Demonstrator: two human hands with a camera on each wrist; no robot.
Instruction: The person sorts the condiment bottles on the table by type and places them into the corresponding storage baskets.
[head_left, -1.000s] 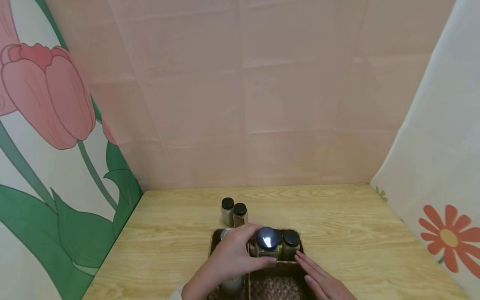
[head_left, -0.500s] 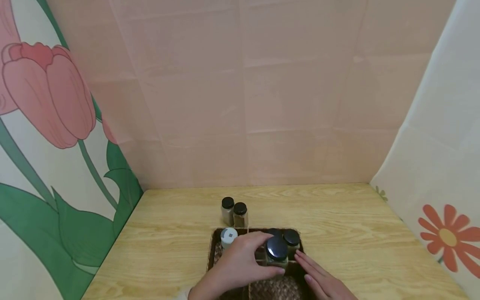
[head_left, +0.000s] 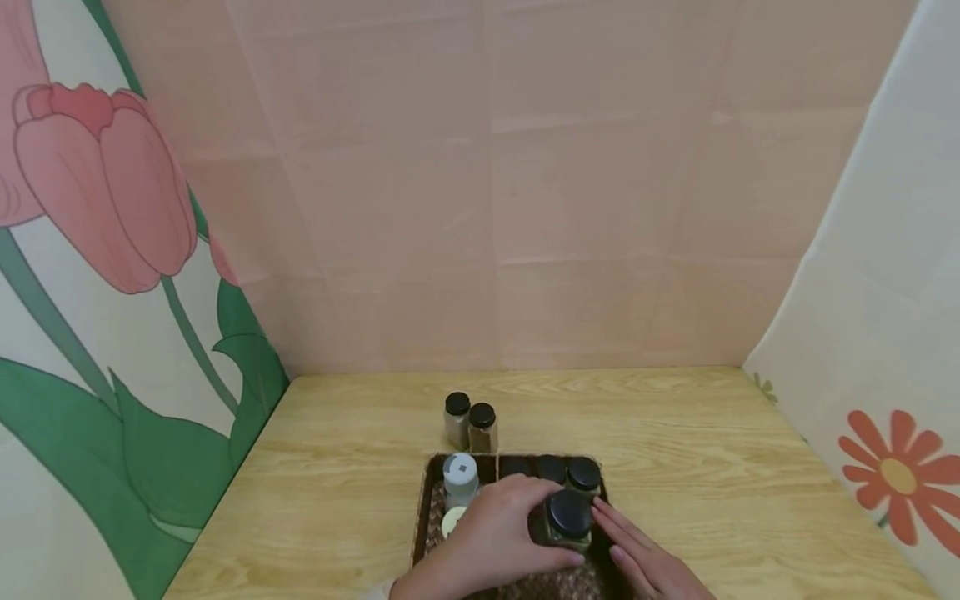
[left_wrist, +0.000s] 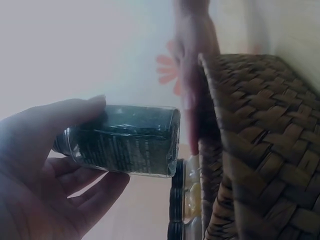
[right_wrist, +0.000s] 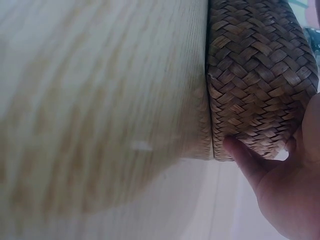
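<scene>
My left hand (head_left: 498, 533) holds a glass jar (head_left: 568, 518) with a black lid over the front right compartment of the woven basket (head_left: 418, 512). In the left wrist view the thumb and fingers grip the jar (left_wrist: 135, 142) around its dark, label-printed body, its bottom toward the basket. At the basket's right side, my right hand (head_left: 654, 568) holds the wall. The right wrist view shows one digit pressed on the outer wicker wall (right_wrist: 260, 75). Black-lidded jars (head_left: 582, 475) stand in the back right compartment, partly hidden by my left hand.
In the left compartment stand a white-capped bottle (head_left: 461, 479) and a container with a pale yellow lid (head_left: 452, 520). Behind the basket, two slim black-capped jars (head_left: 482, 429) stand on the wooden table (head_left: 675, 433). A pink cloth (head_left: 487, 208) hangs behind.
My left hand has carried the jar from the back right compartment toward the front and right. The white cap and pale yellow lid have come into view. My right hand stays put.
</scene>
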